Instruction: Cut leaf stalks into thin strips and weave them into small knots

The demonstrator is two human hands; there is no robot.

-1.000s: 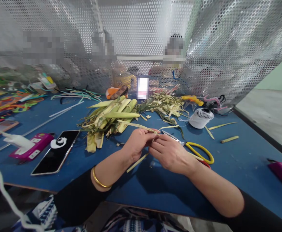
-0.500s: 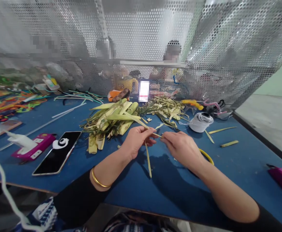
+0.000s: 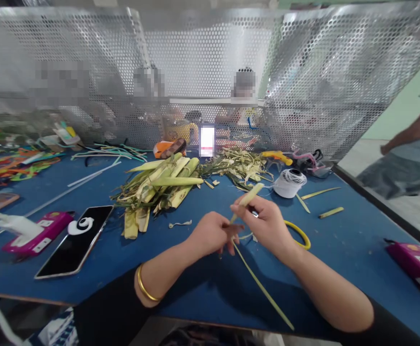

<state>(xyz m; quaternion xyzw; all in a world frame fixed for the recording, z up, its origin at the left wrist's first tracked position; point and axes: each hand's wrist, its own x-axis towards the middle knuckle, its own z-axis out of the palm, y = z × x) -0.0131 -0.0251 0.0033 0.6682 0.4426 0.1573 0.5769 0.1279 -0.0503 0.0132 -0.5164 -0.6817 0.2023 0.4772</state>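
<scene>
A pale green plant strip (image 3: 252, 194) runs between my hands, its wider end pointing up and away. My right hand (image 3: 265, 223) is closed around it just below that end. Lower down, my left hand (image 3: 210, 235) pinches the strip, though its fingertips are partly hidden. From under my fingers a long thin strand (image 3: 262, 286) trails toward the table's front edge. Left of my left hand lies a small twisted scrap (image 3: 180, 224). Beyond my hands is a heap of pale green husk-like leaves (image 3: 166, 185).
Dry shreds (image 3: 240, 163), a white thread spool (image 3: 288, 185) and yellow-handled scissors (image 3: 277, 157) lie farther back. A yellow ring (image 3: 305, 240) rests by my right wrist. On the left are a phone (image 3: 75, 245) and a purple power strip (image 3: 39, 233). A person (image 3: 408, 139) stands at right.
My hands have moved lower in view, and the right hand now points the strip upward. A long strand trails to the lower right. The twisted scrap shows on the table, and a person appears at right.
</scene>
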